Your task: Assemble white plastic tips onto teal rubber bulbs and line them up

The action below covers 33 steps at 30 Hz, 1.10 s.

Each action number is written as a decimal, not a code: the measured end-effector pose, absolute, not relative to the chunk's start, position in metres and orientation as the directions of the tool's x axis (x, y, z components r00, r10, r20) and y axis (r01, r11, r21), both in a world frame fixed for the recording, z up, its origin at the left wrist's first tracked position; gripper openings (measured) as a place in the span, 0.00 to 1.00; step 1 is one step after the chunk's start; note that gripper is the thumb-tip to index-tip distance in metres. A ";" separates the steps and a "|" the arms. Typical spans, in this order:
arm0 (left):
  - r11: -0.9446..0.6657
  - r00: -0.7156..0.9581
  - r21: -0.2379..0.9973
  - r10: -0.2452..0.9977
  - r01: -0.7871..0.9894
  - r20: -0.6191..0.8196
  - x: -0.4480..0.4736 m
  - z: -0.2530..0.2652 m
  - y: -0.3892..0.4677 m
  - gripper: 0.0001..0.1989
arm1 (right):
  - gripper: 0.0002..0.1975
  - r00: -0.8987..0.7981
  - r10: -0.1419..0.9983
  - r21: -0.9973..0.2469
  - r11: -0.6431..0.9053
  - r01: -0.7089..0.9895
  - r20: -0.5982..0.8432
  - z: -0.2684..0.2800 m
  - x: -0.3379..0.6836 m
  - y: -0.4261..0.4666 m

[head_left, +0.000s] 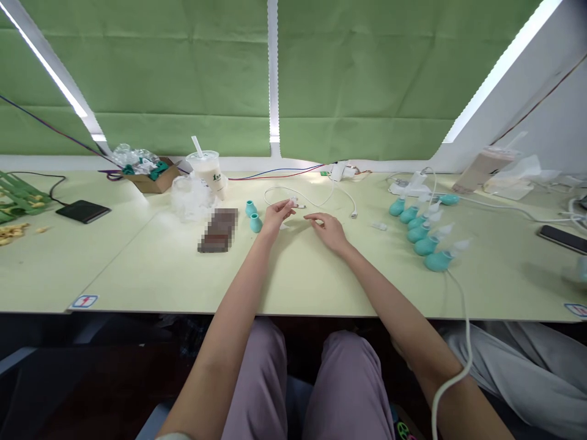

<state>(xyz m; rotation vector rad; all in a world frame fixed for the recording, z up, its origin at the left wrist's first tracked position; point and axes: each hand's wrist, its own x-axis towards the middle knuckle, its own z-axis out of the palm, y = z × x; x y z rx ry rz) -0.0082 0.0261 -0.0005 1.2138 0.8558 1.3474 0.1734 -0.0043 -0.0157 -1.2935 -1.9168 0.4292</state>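
Observation:
My left hand [277, 216] is raised over the middle of the table. Its thumb and fingers are pinched together, with a small whitish piece [293, 200] at the tips, too small to name. Facing it, my right hand [328, 231] has its fingers stretched toward the left one, slightly apart, and nothing shows in them. Just left of my left hand stand two teal rubber bulbs [255, 223] with open necks. A white cable [316, 203] loops behind both hands, one plug [353, 214] lying to the right. A small clear piece [379, 226] lies right of my right hand.
Several teal bulbs with clear nozzles [425, 245] form a row on the right. A dark blurred rectangle [219, 231], a plastic bag [190, 198], a drink cup [208, 168] and a cardboard box [153, 180] are left. A phone [562, 238] lies far right, near another person's leg [527, 366].

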 end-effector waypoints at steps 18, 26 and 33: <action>-0.146 0.009 0.957 0.988 -0.251 0.153 -0.022 0.007 0.026 0.20 | 0.10 -0.199 0.871 -0.690 0.480 0.542 0.450 -0.012 0.140 0.016; -0.270 0.148 0.962 0.954 0.033 0.262 -0.012 -0.002 0.028 0.19 | 0.12 -0.108 0.859 -0.788 0.504 0.354 0.501 0.006 0.176 0.020; -0.276 0.206 0.958 0.945 0.079 0.255 -0.009 -0.006 0.027 0.19 | 0.05 -0.114 0.838 -0.748 0.531 0.397 0.534 0.007 0.175 0.019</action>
